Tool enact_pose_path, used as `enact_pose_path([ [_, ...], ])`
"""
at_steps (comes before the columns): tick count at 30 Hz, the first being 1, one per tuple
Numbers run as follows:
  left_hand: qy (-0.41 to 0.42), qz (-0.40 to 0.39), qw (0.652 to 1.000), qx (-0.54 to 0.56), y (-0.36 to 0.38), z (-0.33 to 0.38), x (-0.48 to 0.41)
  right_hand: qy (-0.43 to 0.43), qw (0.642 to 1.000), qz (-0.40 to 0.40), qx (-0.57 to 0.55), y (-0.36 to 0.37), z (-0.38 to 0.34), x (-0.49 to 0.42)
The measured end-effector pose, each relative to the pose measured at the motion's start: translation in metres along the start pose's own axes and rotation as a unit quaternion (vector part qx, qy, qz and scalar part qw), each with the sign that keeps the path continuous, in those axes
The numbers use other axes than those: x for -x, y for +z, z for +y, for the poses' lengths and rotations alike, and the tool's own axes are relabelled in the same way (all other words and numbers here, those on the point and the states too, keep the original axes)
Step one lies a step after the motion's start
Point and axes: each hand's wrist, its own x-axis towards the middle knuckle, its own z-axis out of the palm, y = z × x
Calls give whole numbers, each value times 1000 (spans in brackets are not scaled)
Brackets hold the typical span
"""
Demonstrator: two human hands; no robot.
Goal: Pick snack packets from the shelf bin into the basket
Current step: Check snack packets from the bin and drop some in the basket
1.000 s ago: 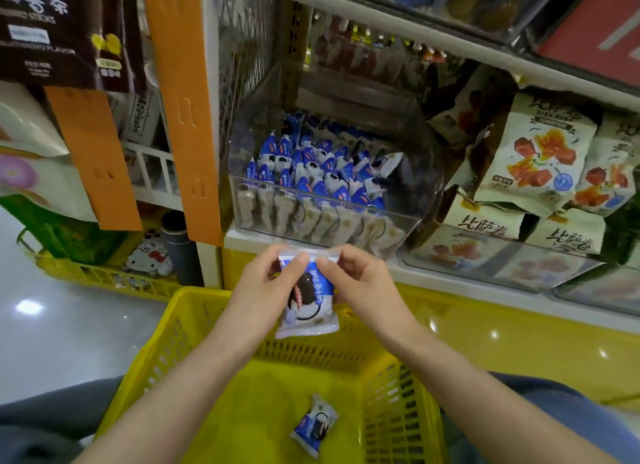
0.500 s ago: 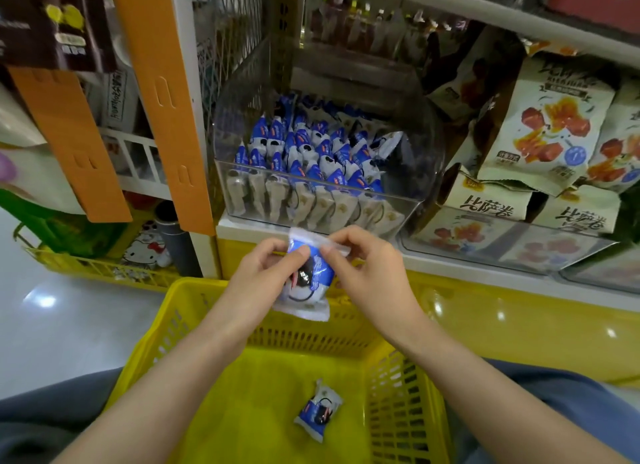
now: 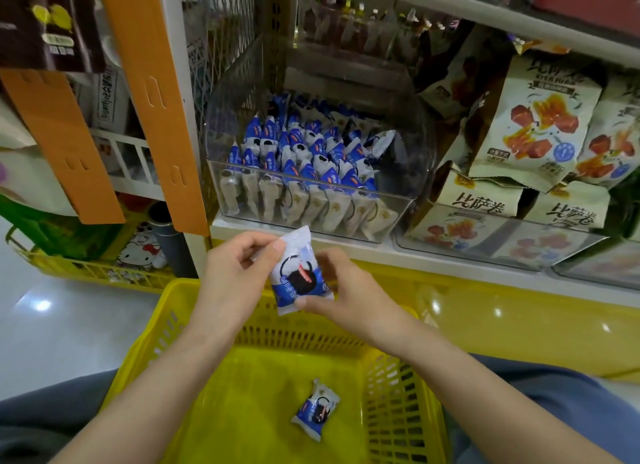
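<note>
Blue-and-white foil sits between my two hands: one snack packet (image 3: 299,276), held upright above the far rim of the yellow basket (image 3: 391,391). My left hand (image 3: 235,276) pinches its top left corner between thumb and forefinger. My right hand (image 3: 346,297) holds the lower end, thumb across the bottom seal and the other fingers curled behind the wrapper. The front shows a dark round biscuit on blue; the small print on it is too blurred to read.

A second packet (image 3: 316,410) of the same kind lies flat on the basket floor, tilted, well apart from my hands.

Ahead on the shelf, the clear plastic bin (image 3: 408,173) holds rows of matching packets (image 3: 304,159) standing on edge, filling its left and middle part. Their lettering is too small to make out. Just beside it on the right, cream bags (image 3: 479,200) carry the bold characters 比萨卷, with pictures of red-orange pieces on the bigger ones behind.

To the left, an orange perforated strip (image 3: 156,100) hangs down the shelf post. Low down there, a Hello Kitty face (image 3: 142,252) shows on something white.
</note>
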Motion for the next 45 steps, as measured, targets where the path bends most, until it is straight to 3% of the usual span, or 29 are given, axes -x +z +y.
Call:
enact_pose_path([
  [4, 19, -49, 997, -57, 4, -2, 3, -62, 991, 91, -76, -1, -7, -1],
  [7, 15, -62, 995, -70, 6, -4, 4, -74, 987, 121, -73, -2, -7, -2],
  [14, -60, -92, 994, -11, 3, -6, 2, -171, 968, 169, 72, -2, -5, 2],
  [16, -54, -80, 995, -16, 5, -5, 2, -160, 969, 180, 57, -4, -4, 1],
  [21, -3, 9, 989, -150, 0, -5, -2, -97, 962, 246, -66, -10, -3, -4],
  [24, -133, -47, 988, -53, -1, -2, -6, -136, 961, 234, -50, -7, -4, -2],
  [27, -253, -82, 961, 76, -2, 2, -7, -212, 959, 188, 16, -2, -3, 2],
  [32, -202, -77, 966, 138, -3, 2, -3, -247, 956, 143, 62, 0, -5, 4],
  [35, -174, -38, 978, 107, 0, 5, -2, -195, 968, 141, 71, 3, -5, 5],
  [38, -150, -30, 986, 70, 0, 6, -2, -53, 987, 145, -41, 8, -8, 4],
  [41, -143, -47, 986, 78, 2, 7, -2, 63, 965, 100, -235, 6, -13, 1],
  [45, -61, -50, 997, 4, 3, 2, -2, 75, 934, 40, -347, 1, -17, 4],
])
